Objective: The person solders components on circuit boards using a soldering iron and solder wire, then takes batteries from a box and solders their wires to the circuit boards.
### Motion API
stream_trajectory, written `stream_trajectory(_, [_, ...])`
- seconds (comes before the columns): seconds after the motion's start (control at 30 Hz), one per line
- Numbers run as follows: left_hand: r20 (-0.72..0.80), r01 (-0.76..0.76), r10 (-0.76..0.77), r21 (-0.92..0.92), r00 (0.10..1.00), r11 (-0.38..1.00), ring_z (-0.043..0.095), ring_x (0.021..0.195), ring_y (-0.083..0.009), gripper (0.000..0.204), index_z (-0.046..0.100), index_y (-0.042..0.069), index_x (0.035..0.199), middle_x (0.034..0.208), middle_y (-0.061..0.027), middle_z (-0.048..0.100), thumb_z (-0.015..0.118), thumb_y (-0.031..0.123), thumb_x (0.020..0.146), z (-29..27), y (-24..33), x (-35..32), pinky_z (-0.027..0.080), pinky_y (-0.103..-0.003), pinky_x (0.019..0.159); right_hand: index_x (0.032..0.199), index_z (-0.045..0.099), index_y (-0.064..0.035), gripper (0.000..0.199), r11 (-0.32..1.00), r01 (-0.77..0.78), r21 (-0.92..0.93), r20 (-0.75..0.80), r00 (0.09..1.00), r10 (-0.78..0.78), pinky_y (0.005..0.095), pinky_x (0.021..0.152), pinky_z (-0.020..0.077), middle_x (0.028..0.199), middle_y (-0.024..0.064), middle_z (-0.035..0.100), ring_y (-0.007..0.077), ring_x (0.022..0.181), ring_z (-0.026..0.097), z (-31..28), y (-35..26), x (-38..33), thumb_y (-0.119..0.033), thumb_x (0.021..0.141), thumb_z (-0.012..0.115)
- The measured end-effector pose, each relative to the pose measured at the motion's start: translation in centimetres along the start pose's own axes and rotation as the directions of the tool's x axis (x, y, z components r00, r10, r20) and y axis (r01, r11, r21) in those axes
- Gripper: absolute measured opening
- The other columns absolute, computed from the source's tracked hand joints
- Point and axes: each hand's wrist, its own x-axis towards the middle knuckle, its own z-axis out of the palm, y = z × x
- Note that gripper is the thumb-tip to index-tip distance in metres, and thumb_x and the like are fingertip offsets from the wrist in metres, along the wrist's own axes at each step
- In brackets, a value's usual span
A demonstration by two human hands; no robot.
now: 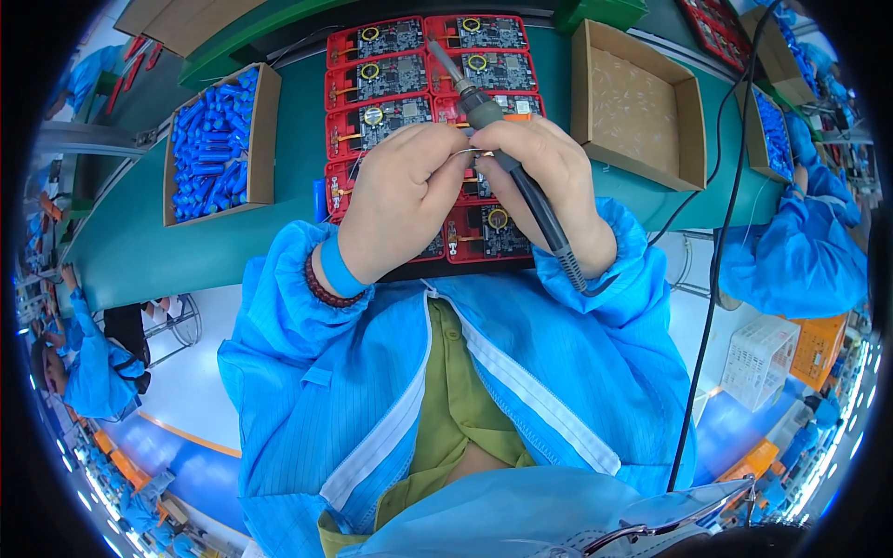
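Over the middle of the red tray (pixel 346 41) of circuit boards, you are working both hands close together, knuckles almost touching. Your right hand (pixel 549 172) is closing around a grey soldering iron (pixel 484 110), its tip pointing to about 11 o'clock across the boards and its ribbed cord running back past your wrist to 5 o'clock. Your left hand (pixel 405 191) is pinching a thin bright wire (pixel 470 152), probably solder, between thumb and fingertips, feeding it toward the circuit board (pixel 381 121) beneath; the joint itself is hidden under your fingers. To my judgement you are mid-way through soldering a point on one board, and the next move is calling for a steady iron tip and a small, controlled feed of wire without bridging neighbouring pads.

At 10 o'clock on the green surface (pixel 139 251), a cardboard box (pixel 265 130) is holding a heap of blue cylindrical cells (pixel 212 149). At 2 o'clock a second cardboard box (pixel 690 130) is showing only pale lining or clear pieces; I cannot tell which.
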Motion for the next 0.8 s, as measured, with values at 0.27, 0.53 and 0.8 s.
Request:
stream_trajectory(0.27, [0.063,-0.024,0.023,0.011,0.998,1.000,0.057,0.071,-0.0326,0.006,0.057,0.000,0.086,0.076,-0.0153,0.057,0.057,0.005,0.083,0.6,-0.7,0.1,0.045,-0.039,0.062,0.099,0.057,-0.0054,0.032,0.995,-0.044,0.087,-0.089,0.995,0.052,0.0357,0.059,0.0477,0.083,0.0109,0.063,0.0297,0.067,0.061,0.2,0.2,0.1,0.007,0.071,0.066])
stream_trajectory(0.53, [0.186,0.234,-0.179,-0.335,0.966,0.913,0.056,0.066,-0.0254,0.006,0.056,0.000,0.083,0.074,-0.0131,0.056,0.056,0.006,0.085,0.3,0.0,0.1,0.044,-0.034,0.060,0.097,0.056,-0.0046,0.035,0.986,-0.040,0.164,-0.110,0.992,0.059,0.0355,0.055,0.0448,0.078,0.0103,0.060,0.0282,0.061,0.057,-0.4,-0.4,0.0,0.012,0.066,0.064])
stream_trajectory(0.8, [0.121,0.120,-0.092,-0.249,0.988,0.961,0.053,0.062,-0.0216,0.007,0.056,0.001,0.084,0.071,-0.0098,0.054,0.055,0.007,0.086,0.0,-0.8,0.1,0.043,-0.032,0.059,0.093,0.057,-0.0048,0.031,0.999,-0.034,-0.008,-0.144,0.989,0.033,0.0336,0.057,0.0463,0.080,0.0098,0.059,0.0260,0.065,0.057,-1.3,0.2,-0.5,0.011,0.067,0.062])
